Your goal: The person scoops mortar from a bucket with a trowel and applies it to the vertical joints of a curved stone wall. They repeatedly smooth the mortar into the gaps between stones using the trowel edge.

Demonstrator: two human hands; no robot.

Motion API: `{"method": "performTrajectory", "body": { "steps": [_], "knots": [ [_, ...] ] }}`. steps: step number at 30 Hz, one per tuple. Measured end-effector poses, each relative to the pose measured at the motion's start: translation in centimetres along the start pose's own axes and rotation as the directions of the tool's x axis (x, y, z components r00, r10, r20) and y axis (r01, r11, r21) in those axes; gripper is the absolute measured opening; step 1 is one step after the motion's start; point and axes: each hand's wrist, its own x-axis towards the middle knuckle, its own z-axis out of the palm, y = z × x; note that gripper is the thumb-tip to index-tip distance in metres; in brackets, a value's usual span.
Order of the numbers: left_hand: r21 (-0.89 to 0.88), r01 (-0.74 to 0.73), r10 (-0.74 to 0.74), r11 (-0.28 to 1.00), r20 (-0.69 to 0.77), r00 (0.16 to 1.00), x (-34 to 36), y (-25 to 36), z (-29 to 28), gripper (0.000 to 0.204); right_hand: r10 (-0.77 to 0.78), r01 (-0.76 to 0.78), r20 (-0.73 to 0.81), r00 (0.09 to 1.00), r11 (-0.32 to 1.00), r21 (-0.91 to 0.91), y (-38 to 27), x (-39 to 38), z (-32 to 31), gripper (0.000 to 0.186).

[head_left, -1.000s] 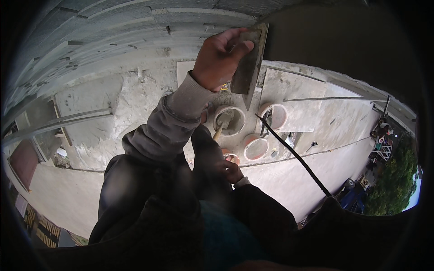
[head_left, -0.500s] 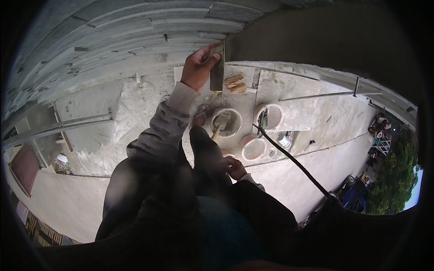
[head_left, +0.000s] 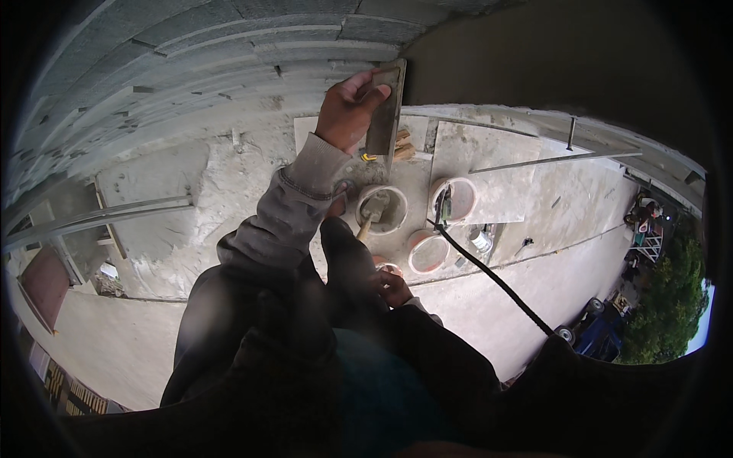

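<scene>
My left hand (head_left: 343, 113) grips a flat, rectangular grey plate (head_left: 383, 126), thumb across its face and fingers behind. The plate stands nearly upright at the corner where the rough block wall (head_left: 229, 47) meets a dark, smooth wall face (head_left: 534, 57). Low beside my knee is my right hand (head_left: 395, 291), its fingers curled together; whatever they may hold is too small to make out. Just past it shows part of an orange-rimmed bucket (head_left: 389, 268). Farther out, a trowel (head_left: 366, 226) with a wooden handle rests in a bucket of grey mortar (head_left: 405, 208).
Another bucket (head_left: 472, 191) has dark tools in it, and an orange-rimmed one (head_left: 412, 263) stands nearer. Wood pieces (head_left: 405, 146) lie below the corner. A black strap (head_left: 500, 278) crosses on the right. Metal bars (head_left: 550, 161) extend at both sides. A blue vehicle (head_left: 599, 332) is far right.
My left hand has shifted slightly right with the plate, which now leans and shows more of its face. My right hand has drawn back a little toward me.
</scene>
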Motion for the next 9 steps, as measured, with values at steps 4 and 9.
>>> {"method": "performTrajectory", "body": {
  "steps": [4, 9],
  "knots": [
    [-0.106, -0.013, 0.020, 0.994, 0.068, 0.998, -1.8, 4.0, 2.2, 0.045, -0.003, 0.003, -0.010, 1.000, 0.999, 0.034, -1.1, 0.7, 0.2, 0.018],
    [0.021, -0.097, 0.094, 0.995, 0.115, 0.989, -2.4, 6.2, 2.7, 0.043, 0.014, -0.013, 0.015, 1.000, 0.999, -0.052, 1.0, 1.4, -0.9, 0.021]
  ]
}}
